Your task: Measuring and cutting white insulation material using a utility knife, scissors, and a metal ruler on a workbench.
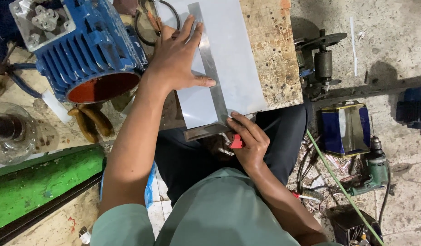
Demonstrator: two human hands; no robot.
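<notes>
Item: steel square [213, 77], laid on a white sheet [238, 59] on the wooden worktop [274, 54].

Position: long blade runs from the far edge toward the person, leaning slightly right; short leg at the near end points left, along the sheet's near edge.

Left hand [176, 57]: flat, fingers spread, pressing blade and sheet.

Right hand [249, 141]: closed around a small red tool [237, 142] at the square's near corner; blade or tip not visible.

Risks, judged: uneven pressure could let the square pivot and skew the line; the left thumb lies against the blade's edge, in the tool's path.

Nearby: blue motor [87, 50].
</notes>
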